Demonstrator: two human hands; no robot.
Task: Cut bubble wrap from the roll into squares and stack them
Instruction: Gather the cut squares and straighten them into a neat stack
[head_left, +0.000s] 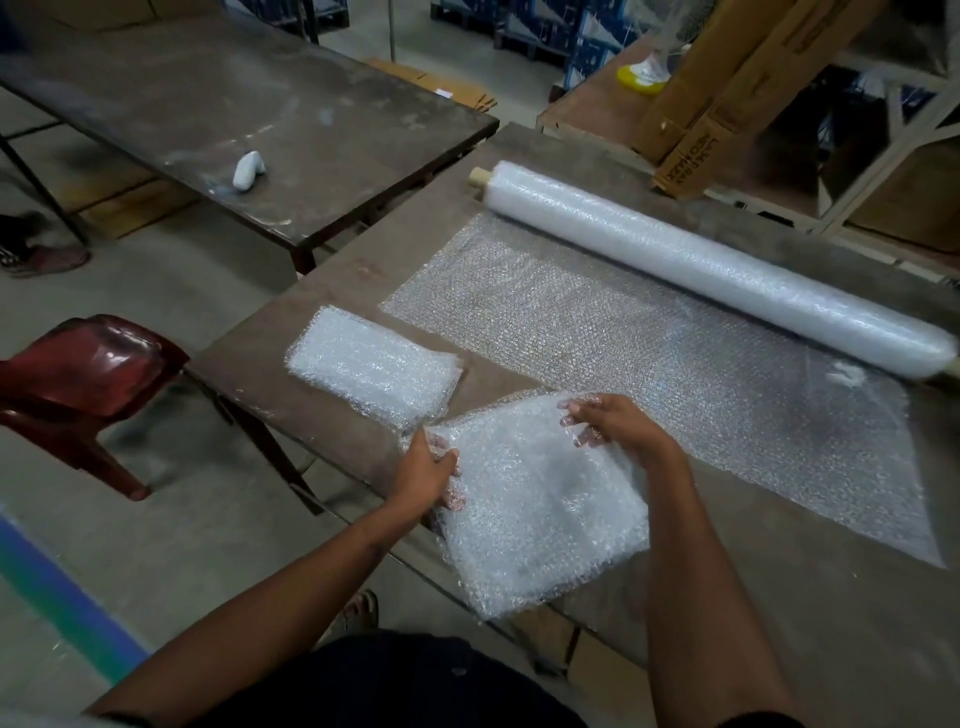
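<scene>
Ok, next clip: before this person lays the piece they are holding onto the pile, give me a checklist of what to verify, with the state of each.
1. Left hand grips the cut bubble wrap piece at its left edge: ok.
2. Right hand pinches the same piece at its far corner: ok.
3. Piece is free of the unrolled clear bubble wrap sheet: ok, its edges look separate.
4. Stack of cut bubble wrap squares lies uncovered to the left: ok.
5. Held piece matches the stack in size: cannot tell; it looks folded or layered.
6. White bubble wrap roll is out of the way at the far side of the brown worktable: ok.
</scene>
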